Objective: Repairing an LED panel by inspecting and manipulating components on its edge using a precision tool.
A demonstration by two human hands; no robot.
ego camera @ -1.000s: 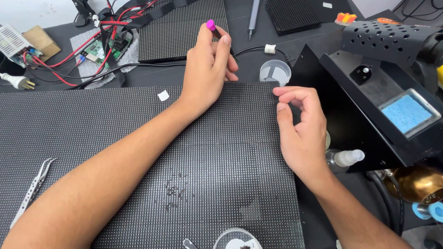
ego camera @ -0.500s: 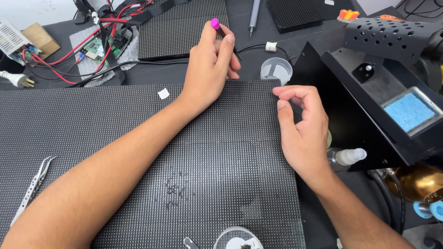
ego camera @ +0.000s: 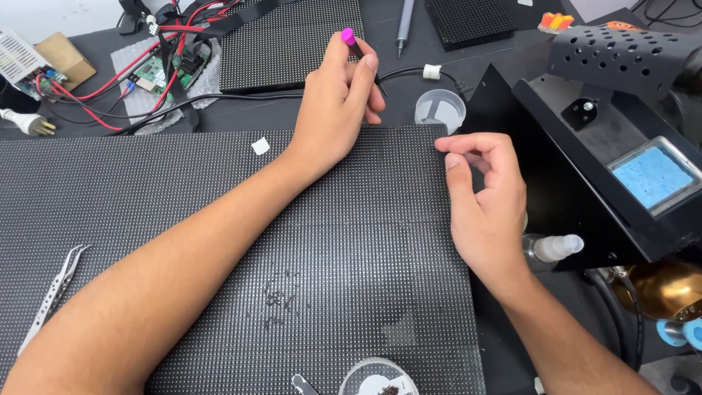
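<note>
A large black dotted panel (ego camera: 219,212) covers the bench in front of me. My left hand (ego camera: 333,102) rests at the panel's far edge, shut on a thin tool with a pink cap (ego camera: 348,34). My right hand (ego camera: 486,201) lies on the panel's right edge, thumb and forefinger pinched at the far right corner; whether something tiny sits between them I cannot tell. A small clear plastic cup (ego camera: 439,110) stands just beyond that corner. Tiny dark specks (ego camera: 278,298) lie loose on the panel near its middle.
Metal tweezers (ego camera: 53,296) lie at the left. A black station with a blue sponge (ego camera: 651,178) stands at the right, a small white-capped bottle (ego camera: 556,247) beside it. Smaller panels (ego camera: 281,51), a circuit board with red wires (ego camera: 157,69) and a round dish (ego camera: 376,379) surround the work.
Both hands have barely shifted; the left hand with the pink-capped tool has moved slightly. The view has tilted a little.
</note>
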